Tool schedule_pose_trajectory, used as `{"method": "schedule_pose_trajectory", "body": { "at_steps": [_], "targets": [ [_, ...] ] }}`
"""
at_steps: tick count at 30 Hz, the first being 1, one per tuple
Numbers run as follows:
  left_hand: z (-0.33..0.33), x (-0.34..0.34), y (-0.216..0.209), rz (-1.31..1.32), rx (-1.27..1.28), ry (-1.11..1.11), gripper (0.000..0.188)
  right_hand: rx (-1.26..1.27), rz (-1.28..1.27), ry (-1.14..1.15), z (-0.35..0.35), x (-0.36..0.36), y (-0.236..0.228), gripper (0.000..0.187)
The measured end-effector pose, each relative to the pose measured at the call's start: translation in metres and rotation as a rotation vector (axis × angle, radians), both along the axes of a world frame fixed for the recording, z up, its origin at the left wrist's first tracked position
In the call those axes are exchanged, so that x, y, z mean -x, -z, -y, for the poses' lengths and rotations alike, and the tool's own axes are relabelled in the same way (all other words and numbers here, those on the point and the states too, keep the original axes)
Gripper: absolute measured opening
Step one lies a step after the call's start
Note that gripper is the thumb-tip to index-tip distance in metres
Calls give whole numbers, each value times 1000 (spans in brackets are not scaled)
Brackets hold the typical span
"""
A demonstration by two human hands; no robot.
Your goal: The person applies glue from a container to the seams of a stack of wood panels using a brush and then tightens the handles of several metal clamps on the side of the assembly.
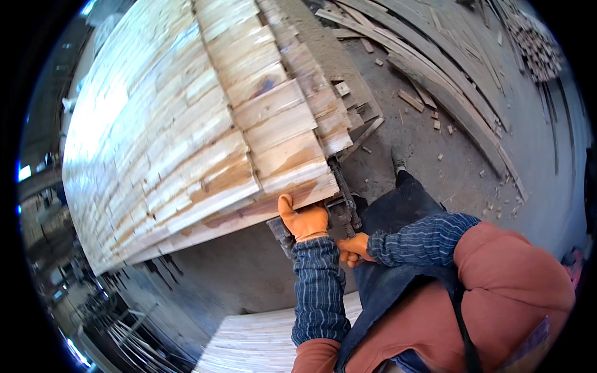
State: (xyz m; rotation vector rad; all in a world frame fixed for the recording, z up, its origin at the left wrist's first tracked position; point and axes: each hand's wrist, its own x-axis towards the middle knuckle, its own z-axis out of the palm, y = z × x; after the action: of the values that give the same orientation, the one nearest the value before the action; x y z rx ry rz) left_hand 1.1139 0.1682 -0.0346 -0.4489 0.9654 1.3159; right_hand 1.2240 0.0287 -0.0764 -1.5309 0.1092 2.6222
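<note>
In front of me lies a wide panel of glued wooden strips [186, 124], with rough overlapping ends and brown stains. My left hand [306, 222], in an orange glove, grips its near edge at the right corner. The thumb lies against the wood and the fingers are partly hidden under the edge. Just right of that hand, a dark metal screw clamp [344, 208] sits at the corner. My right hand [356, 247], gloved in orange too, is closed around the lower end of the clamp's screw. A dark metal block [281, 233] shows beside my left wrist.
Long planks [435, 93] and small wood offcuts [410, 99] litter the floor at the right. A bundle of sticks [532, 46] lies at far right. Another pale striped panel [249, 342] is low beside my left arm. Metal racks [134, 336] stand at lower left.
</note>
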Motion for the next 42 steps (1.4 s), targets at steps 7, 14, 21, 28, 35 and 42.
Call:
{"method": "schedule_pose_trajectory", "body": {
  "at_steps": [7,14,21,28,35,42],
  "targets": [
    [-6,0,-20,-124,120,40,45,-63,-22,-72,-7,-4,-25,34],
    [-7,-7,-22,-144,132,135,46,-233,225,-230,-5,-140,10,39],
    [-15,-22,-15,6,-49,125,45,-273,588,-240,-14,-292,-14,47],
    [42,-33,-53,-373,46,555,30,-128,179,-151,-26,-299,-9,35],
    [36,-257,-20,-659,141,880,84,-887,82,-602,-81,-373,23,35],
    [-85,-328,25,-1240,-57,745,48,-1032,425,-505,-240,-503,-7,42]
  ]
}}
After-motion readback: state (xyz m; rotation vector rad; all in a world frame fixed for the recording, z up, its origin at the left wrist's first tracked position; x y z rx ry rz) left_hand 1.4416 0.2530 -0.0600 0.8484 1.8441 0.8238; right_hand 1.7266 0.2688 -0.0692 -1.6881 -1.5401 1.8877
